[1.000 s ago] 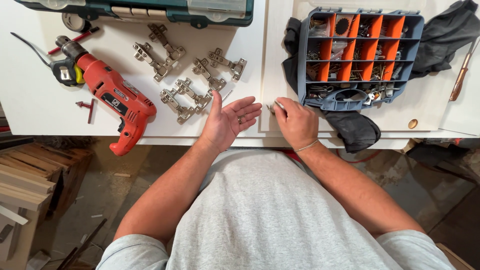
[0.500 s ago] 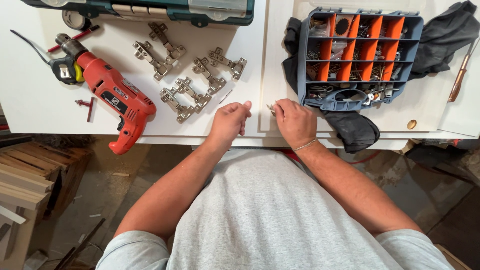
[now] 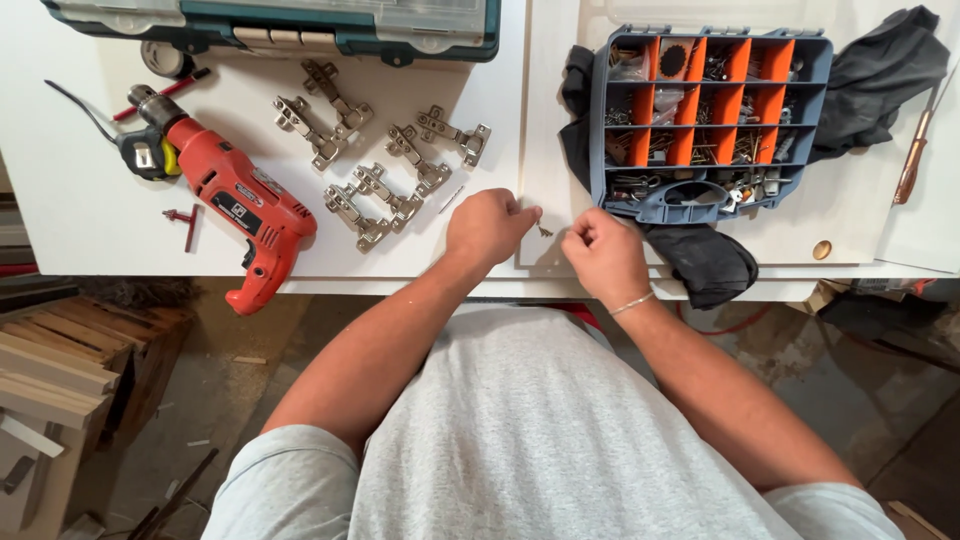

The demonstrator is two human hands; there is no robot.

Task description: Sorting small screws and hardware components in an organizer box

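Note:
My left hand (image 3: 488,226) is curled into a loose fist on the white board (image 3: 90,215), knuckles up. My right hand (image 3: 600,252) is also closed, resting at the board's front edge with a thin bracelet on the wrist. A small dark screw (image 3: 545,232) lies between the two hands, just off my left fingertips. What either fist holds inside is hidden. Several metal cabinet hinges (image 3: 378,160) lie scattered just left of and beyond my left hand.
A red power drill (image 3: 238,208) and a tape measure (image 3: 145,155) lie at the left. A teal tool case (image 3: 290,25) sits at the far edge. A blue and orange parts organiser (image 3: 710,120) rests on black cloth (image 3: 885,70). A wooden-handled screwdriver (image 3: 915,150) is far right.
My left hand, spread flat a second ago, has closed into a fist. Both hands have drawn in around the small screw.

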